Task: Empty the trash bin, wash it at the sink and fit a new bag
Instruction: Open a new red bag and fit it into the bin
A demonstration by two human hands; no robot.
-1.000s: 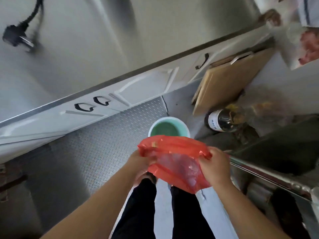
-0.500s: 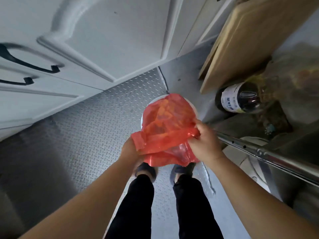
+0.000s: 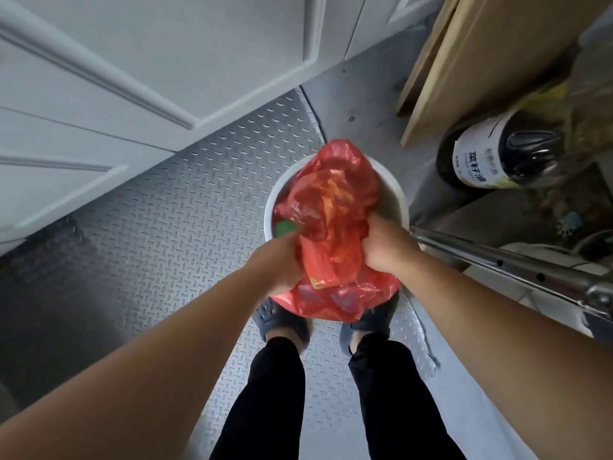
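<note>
A round trash bin (image 3: 394, 190) with a white rim and green inside stands on the metal floor just ahead of my feet. A crumpled red plastic bag (image 3: 331, 207) lies across its mouth and hides most of the opening; a patch of green shows at the left. My left hand (image 3: 278, 260) grips the bag's near left edge. My right hand (image 3: 384, 244) grips its near right edge. Part of the bag hangs over the bin's near side, above my shoes.
White cabinet doors (image 3: 166, 61) run along the left and back. A wooden board (image 3: 481, 61) leans at the upper right, with a large dark oil bottle (image 3: 504, 157) beside it. A steel rail (image 3: 514, 270) crosses the right side. Diamond-plate floor (image 3: 149, 227) lies to the left.
My head and hands have dropped closer to the bin. The red bag went from held in the air before me to pressed over the bin's mouth.
</note>
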